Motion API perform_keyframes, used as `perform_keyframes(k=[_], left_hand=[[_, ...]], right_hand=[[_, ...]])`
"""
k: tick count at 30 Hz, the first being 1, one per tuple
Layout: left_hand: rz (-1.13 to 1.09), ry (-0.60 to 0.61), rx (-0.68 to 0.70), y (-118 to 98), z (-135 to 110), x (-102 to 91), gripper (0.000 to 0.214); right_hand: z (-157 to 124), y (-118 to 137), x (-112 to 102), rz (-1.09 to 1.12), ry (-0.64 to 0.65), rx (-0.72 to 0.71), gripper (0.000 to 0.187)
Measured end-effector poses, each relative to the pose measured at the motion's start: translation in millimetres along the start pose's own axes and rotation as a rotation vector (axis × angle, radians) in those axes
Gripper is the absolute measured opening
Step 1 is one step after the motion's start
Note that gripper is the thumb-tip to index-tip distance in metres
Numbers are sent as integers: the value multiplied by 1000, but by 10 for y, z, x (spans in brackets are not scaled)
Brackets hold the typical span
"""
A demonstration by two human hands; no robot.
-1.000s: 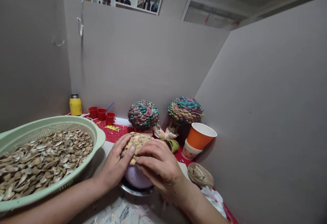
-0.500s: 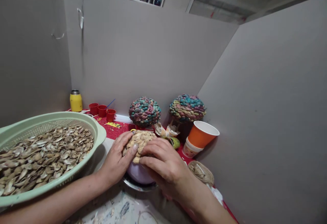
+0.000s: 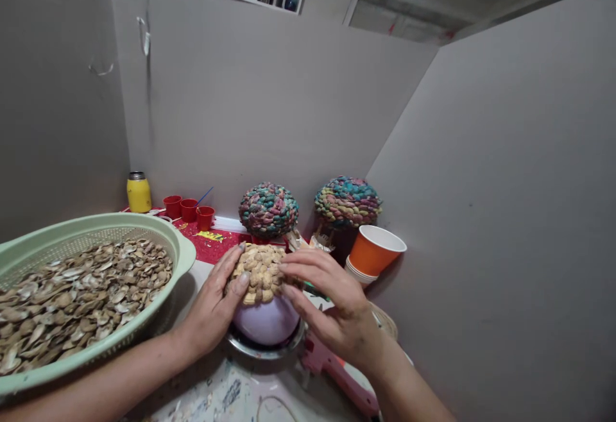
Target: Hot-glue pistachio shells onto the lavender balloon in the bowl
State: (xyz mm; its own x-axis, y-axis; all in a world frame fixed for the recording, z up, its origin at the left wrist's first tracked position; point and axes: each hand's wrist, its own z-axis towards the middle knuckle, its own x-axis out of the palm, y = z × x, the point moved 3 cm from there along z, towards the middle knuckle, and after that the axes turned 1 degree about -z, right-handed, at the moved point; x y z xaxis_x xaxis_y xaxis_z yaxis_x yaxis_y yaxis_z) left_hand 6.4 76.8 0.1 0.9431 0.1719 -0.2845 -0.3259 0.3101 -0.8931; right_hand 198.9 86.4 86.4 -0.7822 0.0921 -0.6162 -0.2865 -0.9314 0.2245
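Yellow bottle [image 3: 139, 194] near three small red cups [image 3: 188, 210]

"Sm. red plastic cups [image 3: 188, 210], qty?"
"3. Plus 2 multicol. knobbly domes [image 3: 268, 210], 1 yellow dark-necked bottle [image 3: 139, 195], 1 lt. green oval plastic colander [image 3: 185, 252]."
"Brown-white shell-like pcs [image 3: 91, 294]?"
"Too many to count from here, tbh."
"Others?"
"1 tan bumpy cap [image 3: 264, 274], 1 smooth lilac ball [image 3: 267, 322]."

Left hand [image 3: 214, 305] cupped, right hand [image 3: 342, 306] loosely bent
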Motion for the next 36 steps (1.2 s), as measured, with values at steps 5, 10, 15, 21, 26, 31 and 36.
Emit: perform_keyframes(k=[5,10,15,21,26,31,36], left_hand=[[13,55,15,4,-29,-31,67],[41,73,57,-15,-24,-46,71],[44,72,25,-28,-26,-42,69],[11,50,28,-35,-18,-44,67],[0,72,2,-55,-17,-37,70],[5,66,6,-48,-18,-33,70],[4,76,-7,-36,-14,-29,70]], right_hand=[[-60,-359,119,-15,28,279,35],[-140,-579,318,75,138,406,53],[-142,-574,411,126,157,391,51],[-110,-533,416,129,132,362,51],[-99,-501,412,121,107,355,50],[-94,-489,419,118,105,362,50],[-99,-495,422,123,115,369,49]])
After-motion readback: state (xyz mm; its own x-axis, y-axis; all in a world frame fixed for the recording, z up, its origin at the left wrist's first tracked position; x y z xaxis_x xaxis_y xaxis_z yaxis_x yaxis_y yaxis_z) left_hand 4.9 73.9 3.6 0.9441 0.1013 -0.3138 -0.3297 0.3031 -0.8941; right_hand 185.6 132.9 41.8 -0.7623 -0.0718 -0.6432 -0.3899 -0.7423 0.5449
